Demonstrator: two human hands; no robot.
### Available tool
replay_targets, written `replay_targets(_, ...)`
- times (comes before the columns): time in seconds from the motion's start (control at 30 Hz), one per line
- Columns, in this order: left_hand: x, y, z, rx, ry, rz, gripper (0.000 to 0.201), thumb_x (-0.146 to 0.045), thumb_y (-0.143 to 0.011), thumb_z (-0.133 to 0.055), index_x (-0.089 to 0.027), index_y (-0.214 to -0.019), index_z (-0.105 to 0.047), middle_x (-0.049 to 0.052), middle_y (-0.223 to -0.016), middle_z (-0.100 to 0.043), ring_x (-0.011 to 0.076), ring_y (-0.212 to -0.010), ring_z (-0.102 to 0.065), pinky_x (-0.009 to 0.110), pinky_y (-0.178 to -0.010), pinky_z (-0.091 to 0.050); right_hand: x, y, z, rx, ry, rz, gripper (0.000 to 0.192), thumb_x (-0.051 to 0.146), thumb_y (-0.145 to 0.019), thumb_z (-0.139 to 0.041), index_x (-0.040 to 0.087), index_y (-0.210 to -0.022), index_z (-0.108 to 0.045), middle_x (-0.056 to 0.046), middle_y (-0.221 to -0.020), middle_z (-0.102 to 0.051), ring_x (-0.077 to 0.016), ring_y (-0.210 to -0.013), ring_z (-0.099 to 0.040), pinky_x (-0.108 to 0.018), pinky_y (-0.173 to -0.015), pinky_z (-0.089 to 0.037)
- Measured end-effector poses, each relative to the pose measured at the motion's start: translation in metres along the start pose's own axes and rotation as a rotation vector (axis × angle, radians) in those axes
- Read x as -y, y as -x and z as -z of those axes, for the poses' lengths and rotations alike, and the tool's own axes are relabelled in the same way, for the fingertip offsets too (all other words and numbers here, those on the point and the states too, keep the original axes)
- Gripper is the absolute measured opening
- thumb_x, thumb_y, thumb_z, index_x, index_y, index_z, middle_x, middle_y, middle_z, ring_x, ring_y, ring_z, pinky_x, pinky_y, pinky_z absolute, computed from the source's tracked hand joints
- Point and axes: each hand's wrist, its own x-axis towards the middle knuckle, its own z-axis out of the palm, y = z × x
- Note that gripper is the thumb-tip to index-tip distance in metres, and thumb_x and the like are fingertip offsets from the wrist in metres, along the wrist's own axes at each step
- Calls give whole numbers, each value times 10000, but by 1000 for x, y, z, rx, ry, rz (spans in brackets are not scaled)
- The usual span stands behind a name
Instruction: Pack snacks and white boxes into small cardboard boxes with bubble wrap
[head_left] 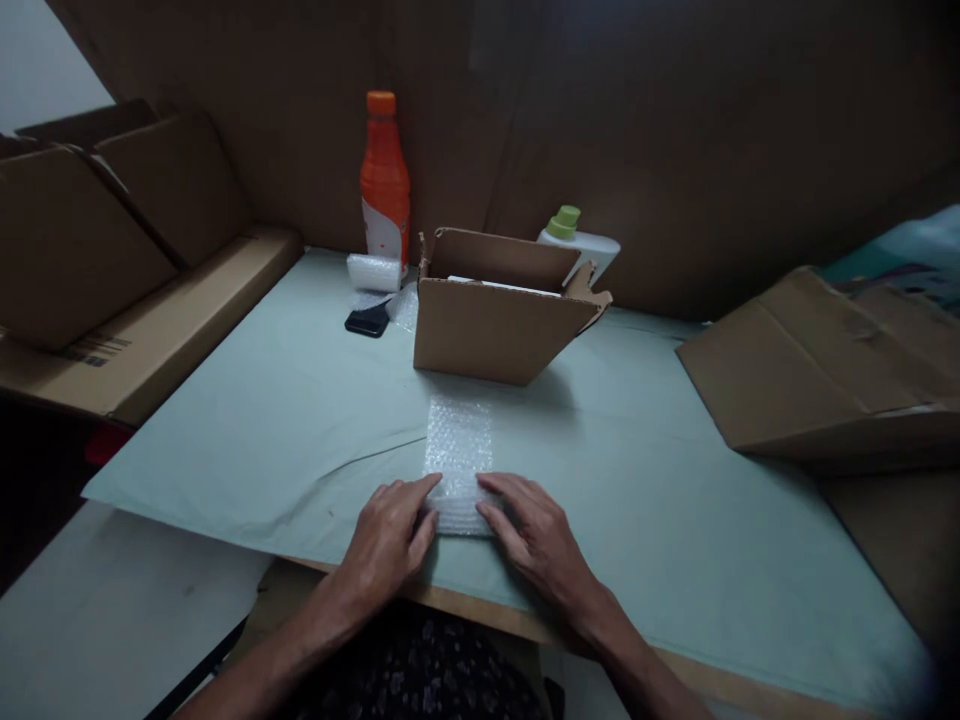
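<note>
Orange bottle (385, 180), brown box (495, 310), pale-green table cover (285, 420)
</note>
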Motion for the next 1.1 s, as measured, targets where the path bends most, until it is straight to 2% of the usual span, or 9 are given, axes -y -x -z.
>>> replay_targets(0.1, 6, -11, -8, -26, -76, 19, 388, -178, -911, -532, -166, -1298, -563, 71, -907, -685, 227, -816, -625, 387, -768, -526, -3, 8, -3, -147, 120, 118, 247, 208, -950, -577, 202, -1185, -653, -108, -1131, -720, -244, -1045, -650, -419, -883, -513)
replay_targets(0.33, -3, -4, 5, -57, -9, -100, 384, -205, -918, -569, -216, -1301, -543, 108, -1209, -623, 272, -1117, -563, 459, -946, -488, -2, 11, -15, 58, 117, 118, 267, 159, -967, -517, 195, -1190, -660, -104, -1102, -737, -252, -1016, -644, -453, -886, -499)
replay_targets(0.47, -5, 5, 11, 38, 81, -99, 434, -173, -945, -509, -232, -1374, -475, 77, -1077, -677, 239, -980, -596, 432, -874, -489, 4, 10, -7, 171, -61, 19, 257, 235, -985, -536, 219, -1217, -645, -74, -1012, -756, -223, -920, -672, -411, -839, -526)
replay_targets(0.63, 5, -12, 0, -19, -44, -12, 461, -184, -904, -550, -195, -1361, -492, 87, -996, -691, 256, -891, -594, 443, -812, -498, 8, 14, -4, -57, 97, 66, 299, 266, -955, -579, 228, -1248, -627, -119, -1192, -692, -272, -1078, -636, -458, -893, -512)
replay_targets(0.73, 9, -23, -3, -23, -79, 33, 433, -216, -897, -559, -187, -1329, -532, 107, -1039, -684, 286, -953, -598, 501, -868, -496, 6, 14, -12, 3, 186, 122, 319, 236, -916, -602, 227, -1233, -640, -123, -1198, -690, -291, -1076, -628, -480, -897, -510)
replay_targets(0.83, 8, -20, 0, -90, 137, 149, 471, -304, -890, -583, -197, -1344, -518, 122, -1135, -659, 293, -1048, -604, 524, -932, -494, -2, 8, -21, 19, 154, 84, 328, 166, -921, -544, 220, -1229, -641, -111, -1144, -725, -276, -1028, -656, -463, -875, -535)
replay_targets(0.93, 3, -6, 3, -148, 582, 400, 653, -404, -865, -607, -178, -1438, -391, 167, -1285, -602, 272, -1113, -620, 486, -965, -516, -6, 1, -25, -60, -78, -114, 275, 225, -957, -522, 206, -1202, -646, -98, -1106, -743, -246, -989, -691, -404, -867, -560)
replay_targets(1.03, -7, 4, 1, -24, 1034, 577, 814, -445, -824, -641, -131, -1485, -284, 212, -1382, -554, 277, -1200, -611, 452, -1029, -498, 3, 1, -26, -48, -350, -343, 266, 350, -959, -550, 197, -1144, -663, -83, -1053, -744, -217, -935, -703, -321, -828, -573)
replay_targets(1.1, -13, 5, -2, 43, 1167, 586, 843, -425, -801, -652, -115, -1493, -284, 194, -1358, -586, 270, -1222, -601, 421, -1065, -471, 10, 6, -26, 14, -449, -360, 256, 369, -954, -555, 201, -1101, -681, -72, -999, -745, -203, -898, -702, -298, -808, -572)
